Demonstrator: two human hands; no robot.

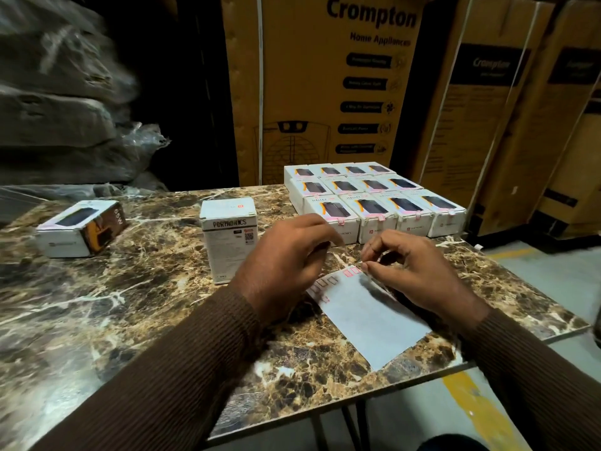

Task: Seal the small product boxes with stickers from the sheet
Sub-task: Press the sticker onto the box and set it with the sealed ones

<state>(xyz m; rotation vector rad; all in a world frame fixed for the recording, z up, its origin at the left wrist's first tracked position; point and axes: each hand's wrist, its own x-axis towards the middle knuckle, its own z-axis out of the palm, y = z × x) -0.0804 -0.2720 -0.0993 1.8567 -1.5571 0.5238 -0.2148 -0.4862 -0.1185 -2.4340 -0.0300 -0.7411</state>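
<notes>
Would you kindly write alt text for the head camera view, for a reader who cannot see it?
A person's right hand pinches at a sticker on the far edge of a white sticker sheet on a marble-patterned table, while the left hand hovers beside it. One small box stands upright nearby, another lies at left, and a block of boxes sits behind.

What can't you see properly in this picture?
Head view:
- Right hand fingertips at the sticker sheet: motion blur hides any sticker pinched.
- Left hand covers the sheet's left corner.
- Upright box label print: too small.
- Table: cut off bottom-left.
</notes>
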